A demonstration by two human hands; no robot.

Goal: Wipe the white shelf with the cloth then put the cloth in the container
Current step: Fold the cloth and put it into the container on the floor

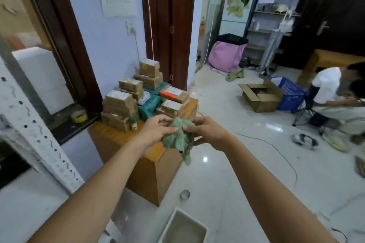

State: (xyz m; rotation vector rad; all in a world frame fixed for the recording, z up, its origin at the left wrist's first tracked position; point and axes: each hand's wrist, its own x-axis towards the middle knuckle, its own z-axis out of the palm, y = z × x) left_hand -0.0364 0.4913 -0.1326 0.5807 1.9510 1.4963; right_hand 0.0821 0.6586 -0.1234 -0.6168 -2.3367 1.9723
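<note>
A crumpled pale green cloth (180, 138) hangs between both hands in mid-air, above the corner of a low wooden table. My left hand (156, 131) pinches its left side and my right hand (205, 130) grips its right side. The white shelf (29, 130), a perforated metal frame with a white board, stands at the left edge. A pale rectangular container (183, 229) sits on the floor below my arms, with nothing visible inside it.
The low wooden table (146, 165) carries several cardboard parcels (122, 104) and a small bottle (134, 123). A small round tin (185, 194) lies on the tiled floor. At the right a person crouches (335, 100) beside an open cardboard box (260, 94) and a blue crate (288, 92).
</note>
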